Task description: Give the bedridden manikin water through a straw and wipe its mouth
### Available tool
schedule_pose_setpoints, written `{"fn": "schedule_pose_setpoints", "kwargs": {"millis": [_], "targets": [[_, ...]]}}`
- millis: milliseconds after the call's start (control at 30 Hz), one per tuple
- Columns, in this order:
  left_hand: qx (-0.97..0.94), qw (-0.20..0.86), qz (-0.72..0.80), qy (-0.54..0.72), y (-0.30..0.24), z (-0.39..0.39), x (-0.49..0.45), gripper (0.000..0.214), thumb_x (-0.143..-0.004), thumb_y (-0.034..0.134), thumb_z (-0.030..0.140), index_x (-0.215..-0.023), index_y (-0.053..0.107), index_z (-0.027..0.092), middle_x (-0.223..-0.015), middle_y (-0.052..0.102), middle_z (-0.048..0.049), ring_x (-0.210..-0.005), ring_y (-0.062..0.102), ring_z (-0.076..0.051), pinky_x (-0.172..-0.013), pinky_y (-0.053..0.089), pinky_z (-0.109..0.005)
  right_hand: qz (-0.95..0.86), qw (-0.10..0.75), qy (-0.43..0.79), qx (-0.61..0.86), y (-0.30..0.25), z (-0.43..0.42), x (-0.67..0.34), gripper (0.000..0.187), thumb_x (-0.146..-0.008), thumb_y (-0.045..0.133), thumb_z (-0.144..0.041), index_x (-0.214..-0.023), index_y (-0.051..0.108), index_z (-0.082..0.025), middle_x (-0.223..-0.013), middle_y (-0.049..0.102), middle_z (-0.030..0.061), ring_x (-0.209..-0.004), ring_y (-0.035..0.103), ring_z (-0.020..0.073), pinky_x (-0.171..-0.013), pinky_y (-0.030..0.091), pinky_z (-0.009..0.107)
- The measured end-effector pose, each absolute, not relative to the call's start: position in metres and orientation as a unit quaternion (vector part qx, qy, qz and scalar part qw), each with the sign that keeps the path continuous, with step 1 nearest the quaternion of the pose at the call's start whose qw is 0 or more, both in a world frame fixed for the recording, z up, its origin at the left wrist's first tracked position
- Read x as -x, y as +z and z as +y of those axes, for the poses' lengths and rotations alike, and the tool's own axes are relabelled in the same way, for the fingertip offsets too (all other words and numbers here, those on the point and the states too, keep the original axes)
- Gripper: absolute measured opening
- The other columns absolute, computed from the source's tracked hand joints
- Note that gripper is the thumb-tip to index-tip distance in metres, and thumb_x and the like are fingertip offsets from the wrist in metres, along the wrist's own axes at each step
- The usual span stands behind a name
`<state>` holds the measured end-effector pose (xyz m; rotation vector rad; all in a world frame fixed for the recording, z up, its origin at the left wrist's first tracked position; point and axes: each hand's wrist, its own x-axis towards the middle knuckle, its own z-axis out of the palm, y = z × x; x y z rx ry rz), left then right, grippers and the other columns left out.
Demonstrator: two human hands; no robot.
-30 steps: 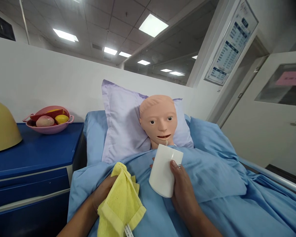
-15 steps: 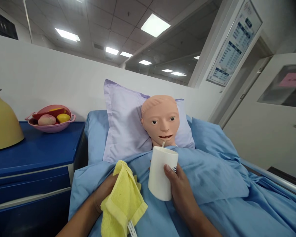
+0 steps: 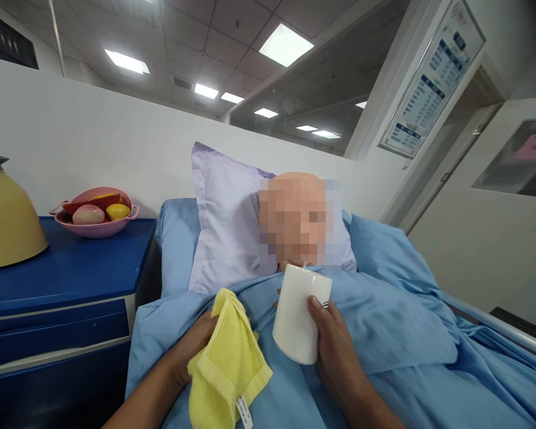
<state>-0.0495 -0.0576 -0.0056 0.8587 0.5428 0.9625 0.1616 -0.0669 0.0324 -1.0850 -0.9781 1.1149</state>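
My right hand (image 3: 337,333) is wrapped round a white cup (image 3: 297,319), thumb on the near side and fingertips showing at its far left edge. The cup tilts a little, and a clear straw (image 3: 305,264) pokes out of its top below the head of a mannequin (image 3: 293,220). The mannequin's face is blurred, so where the straw ends cannot be made out. From my left hand (image 3: 204,330) hangs a yellow towel (image 3: 229,357) with a white tag; the cloth covers most of the fingers. Both hands are over the blue quilt (image 3: 397,322).
A lilac pillow (image 3: 226,220) lies under the mannequin's head. On the blue bedside cabinet (image 3: 102,262) at left stand a pink basket (image 3: 96,228) of fruit and a yellow thermos jug (image 3: 9,220). A bed rail (image 3: 495,325) runs along the right.
The cup has moved slightly right and its straw shows less above the rim. The whole view has shifted a little; both hands keep their hold.
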Motion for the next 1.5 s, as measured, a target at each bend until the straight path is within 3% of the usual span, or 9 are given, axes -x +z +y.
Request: {"fn": "schedule_pose_setpoints", "kwargs": {"millis": [133, 533, 733, 1200, 1500], "targets": [[-0.339, 0.803, 0.219, 0.438, -0.004, -0.058, 0.049, 0.014, -0.079, 0.069, 0.03, -0.081, 0.066, 0.016, -0.073, 0.064, -0.0004, -0.07, 0.06, -0.015, -0.073, 0.047, -0.029, -0.428, 0.602, 0.481, 0.471, 0.033, -0.067, -0.161, 0.059, -0.074, 0.069, -0.057, -0.119, 0.061, -0.02, -0.103, 0.071, 0.0092, -0.082, 0.068, 0.0262, -0.063, 0.056, 0.034], [-0.321, 0.807, 0.224, 0.443, 0.007, -0.063, 0.047, 0.019, -0.073, 0.075, 0.032, -0.077, 0.066, 0.017, -0.07, 0.066, -0.0008, -0.068, 0.062, -0.017, -0.07, 0.049, -0.03, -0.432, 0.602, 0.466, 0.483, 0.031, -0.067, -0.162, 0.061, -0.072, 0.069, -0.06, -0.118, 0.061, -0.021, -0.103, 0.07, 0.0095, -0.083, 0.067, 0.0265, -0.064, 0.054, 0.034], [-0.319, 0.808, 0.219, 0.445, 0.007, -0.063, 0.046, 0.015, -0.075, 0.074, 0.032, -0.077, 0.067, 0.018, -0.07, 0.065, -0.0006, -0.071, 0.063, -0.016, -0.075, 0.051, -0.032, -0.432, 0.601, 0.472, 0.48, 0.033, -0.067, -0.162, 0.06, -0.073, 0.067, -0.06, -0.118, 0.061, -0.02, -0.101, 0.071, 0.0097, -0.08, 0.067, 0.0268, -0.06, 0.054, 0.034], [-0.353, 0.778, 0.256, 0.453, -0.012, -0.057, 0.052, 0.023, -0.08, 0.069, 0.04, -0.078, 0.065, 0.017, -0.066, 0.057, 0.0011, -0.062, 0.052, -0.013, -0.061, 0.043, -0.026, -0.441, 0.603, 0.477, 0.463, 0.028, -0.066, -0.165, 0.055, -0.078, 0.066, -0.057, -0.12, 0.06, -0.022, -0.104, 0.071, 0.0093, -0.082, 0.068, 0.0249, -0.064, 0.055, 0.033], [-0.36, 0.747, 0.299, 0.473, -0.007, -0.059, 0.052, 0.025, -0.072, 0.075, 0.039, -0.067, 0.061, 0.018, -0.059, 0.059, 0.0027, -0.059, 0.056, -0.014, -0.061, 0.045, -0.026, -0.426, 0.666, 0.427, 0.439, 0.037, -0.073, -0.152, 0.06, -0.067, 0.075, -0.054, -0.116, 0.062, -0.021, -0.091, 0.071, 0.0071, -0.077, 0.065, 0.0227, -0.068, 0.053, 0.035]]}}
